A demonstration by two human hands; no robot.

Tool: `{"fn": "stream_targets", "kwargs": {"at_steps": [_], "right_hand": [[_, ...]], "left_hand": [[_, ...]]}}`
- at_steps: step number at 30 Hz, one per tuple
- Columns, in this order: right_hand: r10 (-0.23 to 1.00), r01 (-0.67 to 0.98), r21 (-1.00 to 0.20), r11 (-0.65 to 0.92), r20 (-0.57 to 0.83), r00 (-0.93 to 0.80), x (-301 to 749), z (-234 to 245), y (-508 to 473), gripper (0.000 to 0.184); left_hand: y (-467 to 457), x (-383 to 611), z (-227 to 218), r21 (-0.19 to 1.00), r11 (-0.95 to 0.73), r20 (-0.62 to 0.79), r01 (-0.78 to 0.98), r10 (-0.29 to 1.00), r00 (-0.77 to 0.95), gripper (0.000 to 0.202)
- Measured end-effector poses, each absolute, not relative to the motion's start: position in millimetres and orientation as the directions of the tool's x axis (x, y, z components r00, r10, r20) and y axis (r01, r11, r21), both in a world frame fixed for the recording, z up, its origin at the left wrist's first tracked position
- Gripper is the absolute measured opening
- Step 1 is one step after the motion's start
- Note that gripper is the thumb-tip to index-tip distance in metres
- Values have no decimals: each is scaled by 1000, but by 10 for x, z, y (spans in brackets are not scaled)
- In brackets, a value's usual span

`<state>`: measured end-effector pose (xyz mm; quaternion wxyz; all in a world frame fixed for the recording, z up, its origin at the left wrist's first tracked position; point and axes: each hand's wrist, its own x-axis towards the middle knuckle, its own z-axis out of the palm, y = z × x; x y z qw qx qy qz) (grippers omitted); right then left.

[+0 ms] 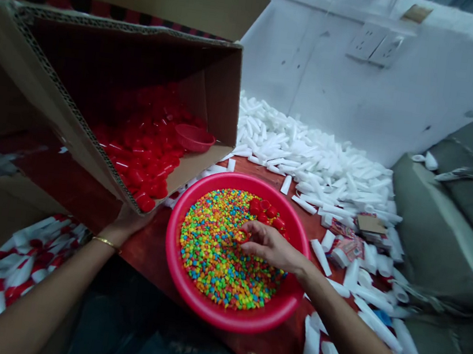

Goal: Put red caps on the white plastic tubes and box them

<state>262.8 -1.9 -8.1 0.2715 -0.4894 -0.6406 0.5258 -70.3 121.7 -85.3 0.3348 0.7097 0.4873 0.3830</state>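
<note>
In my right hand (pixel 266 245), thumb and fingers pinch a small red cap (pixel 241 236) with candies in it. The hand is over a pink-red basin (pixel 177 262) filled with small multicoloured candies (pixel 223 280). Several more red caps (pixel 265 207) sit on the candies at the far right side of the basin. My left hand (pixel 130 222) is at the lower front edge of a cardboard box (pixel 225 94) lying on its side; its fingers are hidden beneath the box. Inside the box lies a heap of red caps (pixel 146 136) with a small red basket (pixel 195 138).
White plastic tubes (pixel 293 144) pile up along the wall and spread down the right of the red table (pixel 148 252). Red-and-white tubes (pixel 16 264) fill the lower left. A grey-green sofa (pixel 439 227) borders the right side.
</note>
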Motion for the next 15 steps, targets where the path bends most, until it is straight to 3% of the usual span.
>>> {"fn": "stream_targets", "kwargs": {"at_steps": [3,7,9,13,15], "right_hand": [[927,147,-985,-86,-133,-352,2624,-11,-70,35],[961,90,-996,-21,-45,-274,2652,53,-159,35],[972,102,-995,17,-7,-234,2679,48,-192,38],[976,193,-976,100,58,-210,2699,13,-196,36],[975,216,-967,133,89,-204,2680,11,-183,34]], "left_hand": [[1082,-721,-895,694,-380,241,611,923,300,29],[719,-898,-917,363,-506,264,783,861,434,34],[476,-1004,-854,368,-504,272,781,862,428,36],[35,-963,-457,526,-437,299,729,898,322,39],[-83,-730,-184,586,-483,345,650,875,340,36]]}}
